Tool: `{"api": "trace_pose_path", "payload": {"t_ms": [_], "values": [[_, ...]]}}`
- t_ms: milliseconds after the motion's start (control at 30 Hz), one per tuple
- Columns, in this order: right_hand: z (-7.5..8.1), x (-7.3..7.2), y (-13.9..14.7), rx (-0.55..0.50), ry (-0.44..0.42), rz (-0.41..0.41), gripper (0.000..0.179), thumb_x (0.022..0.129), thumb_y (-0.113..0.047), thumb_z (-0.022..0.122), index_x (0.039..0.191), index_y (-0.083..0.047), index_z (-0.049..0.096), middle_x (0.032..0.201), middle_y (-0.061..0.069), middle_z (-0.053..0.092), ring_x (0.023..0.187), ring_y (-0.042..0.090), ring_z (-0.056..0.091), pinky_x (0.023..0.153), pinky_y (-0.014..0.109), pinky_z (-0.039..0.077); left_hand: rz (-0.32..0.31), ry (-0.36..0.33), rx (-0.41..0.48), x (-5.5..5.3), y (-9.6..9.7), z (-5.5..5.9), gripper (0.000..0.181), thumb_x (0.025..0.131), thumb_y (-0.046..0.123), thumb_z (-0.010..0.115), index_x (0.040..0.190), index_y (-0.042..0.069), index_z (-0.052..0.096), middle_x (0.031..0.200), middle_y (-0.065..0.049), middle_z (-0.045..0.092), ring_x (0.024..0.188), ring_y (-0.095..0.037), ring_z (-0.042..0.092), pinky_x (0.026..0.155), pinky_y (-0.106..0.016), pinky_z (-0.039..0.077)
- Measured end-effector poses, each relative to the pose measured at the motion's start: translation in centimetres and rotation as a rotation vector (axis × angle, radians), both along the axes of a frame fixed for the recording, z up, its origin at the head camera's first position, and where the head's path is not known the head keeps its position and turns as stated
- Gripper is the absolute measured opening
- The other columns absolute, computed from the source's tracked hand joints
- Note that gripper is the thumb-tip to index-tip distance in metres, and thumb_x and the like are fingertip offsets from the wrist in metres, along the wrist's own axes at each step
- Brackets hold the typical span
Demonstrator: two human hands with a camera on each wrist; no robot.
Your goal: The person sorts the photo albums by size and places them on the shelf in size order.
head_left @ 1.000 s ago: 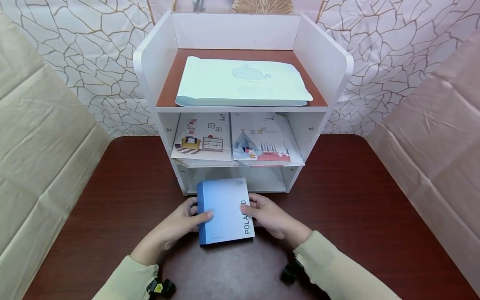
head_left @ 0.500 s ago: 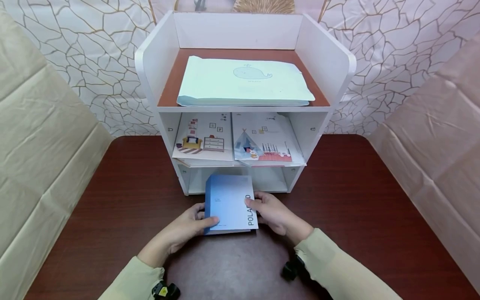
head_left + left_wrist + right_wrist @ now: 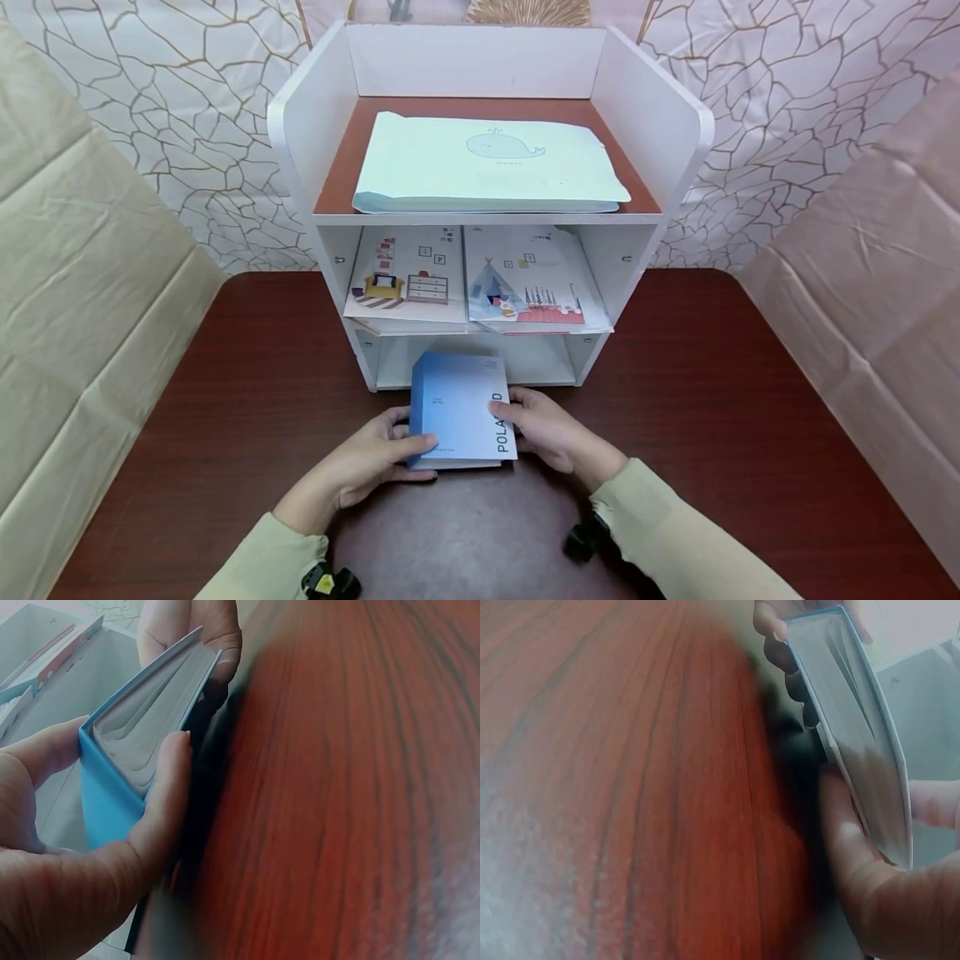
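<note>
A blue photo album [image 3: 467, 417] with black lettering on its cover is held between both hands, just in front of the lowest compartment of a white shelf unit. My left hand [image 3: 378, 454] grips its spine side, thumb on the front cover. On the opposite edge, my right hand [image 3: 553, 432] pinches the album, with the thumb over the lettering. From the left wrist view, the blue spine [image 3: 109, 799] sits between thumb and fingers, and loose-looking pages show between the covers. The right wrist view shows the page block [image 3: 847, 712] tilted, its covers slightly parted.
The white shelf unit [image 3: 300, 137] stands on a dark red wooden table [image 3: 720, 400]. A pale whale-print package [image 3: 450, 167] lies on its top. Two illustrated books [image 3: 408, 304] lie side by side in the middle compartment. Beige cloth panels [image 3: 862, 275] flank the table.
The album has moved slightly right and toward the shelf, and its near edge has lifted so the pages show. Over the last half second it has hardly moved; a lower left finger now shows beneath.
</note>
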State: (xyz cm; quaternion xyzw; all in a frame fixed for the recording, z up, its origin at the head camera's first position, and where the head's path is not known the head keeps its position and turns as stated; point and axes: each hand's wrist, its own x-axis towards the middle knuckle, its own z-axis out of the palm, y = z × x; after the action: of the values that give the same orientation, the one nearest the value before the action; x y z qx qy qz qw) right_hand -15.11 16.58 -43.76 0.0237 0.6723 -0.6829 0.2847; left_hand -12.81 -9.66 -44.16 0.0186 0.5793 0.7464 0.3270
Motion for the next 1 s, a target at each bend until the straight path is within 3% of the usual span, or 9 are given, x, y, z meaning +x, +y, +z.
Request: {"api": "trace_pose_path", "payload": {"t_ms": [233,433,600,800,1000], "values": [[0.3,0.6,0.2,-0.042,-0.035,0.120,0.057,0.097,-0.023,0.062,0.142,-0.004,0.034,0.115,0.017,0.063,0.097,0.028,0.064,0.078,0.047,0.056,0.069,-0.006,-0.032,-0.1,-0.2,0.1,0.076,0.090,0.012,0.069,0.145,-0.004,0.019,0.132,-0.027,0.046,0.106,-0.030,0.061,0.087,-0.049,0.052],[0.3,0.8,-0.2,-0.133,-0.032,0.238,0.066,0.092,-0.009,0.067,0.144,-0.008,0.025,0.111,0.023,0.063,0.094,0.036,0.066,0.083,0.048,0.054,0.205,-0.013,-0.041,-0.3,-0.5,0.0,0.073,0.088,0.007,0.069,0.144,-0.003,0.023,0.132,-0.026,0.046,0.108,-0.028,0.058,0.090,-0.045,0.051],[0.1,0.4,-1.0,-0.107,0.017,0.208,0.056,0.091,-0.001,0.065,0.139,0.000,0.036,0.107,0.021,0.065,0.091,0.029,0.066,0.084,0.041,0.054,0.286,-0.005,-0.041,-0.5,-0.7,-0.3,0.076,0.086,0.004,0.071,0.144,-0.003,0.023,0.133,-0.024,0.044,0.114,-0.027,0.054,0.093,-0.042,0.049],[-0.1,-0.1,-1.9,-0.064,0.077,0.172,0.059,0.090,0.004,0.064,0.141,0.002,0.036,0.113,0.018,0.064,0.092,0.025,0.064,0.083,0.039,0.054,0.308,0.008,-0.010,-0.7,-1.2,-0.7,0.077,0.088,0.004,0.069,0.146,-0.004,0.019,0.135,-0.024,0.043,0.118,-0.029,0.053,0.095,-0.044,0.047],[-0.2,-0.5,-3.1,0.011,0.134,0.131,0.046,0.093,0.000,0.062,0.135,0.005,0.044,0.104,0.019,0.065,0.088,0.026,0.065,0.080,0.040,0.056,0.344,0.012,0.014,-1.0,-1.5,-0.7,0.080,0.091,0.004,0.065,0.149,-0.007,0.012,0.137,-0.026,0.041,0.120,-0.030,0.052,0.099,-0.042,0.045]]}}
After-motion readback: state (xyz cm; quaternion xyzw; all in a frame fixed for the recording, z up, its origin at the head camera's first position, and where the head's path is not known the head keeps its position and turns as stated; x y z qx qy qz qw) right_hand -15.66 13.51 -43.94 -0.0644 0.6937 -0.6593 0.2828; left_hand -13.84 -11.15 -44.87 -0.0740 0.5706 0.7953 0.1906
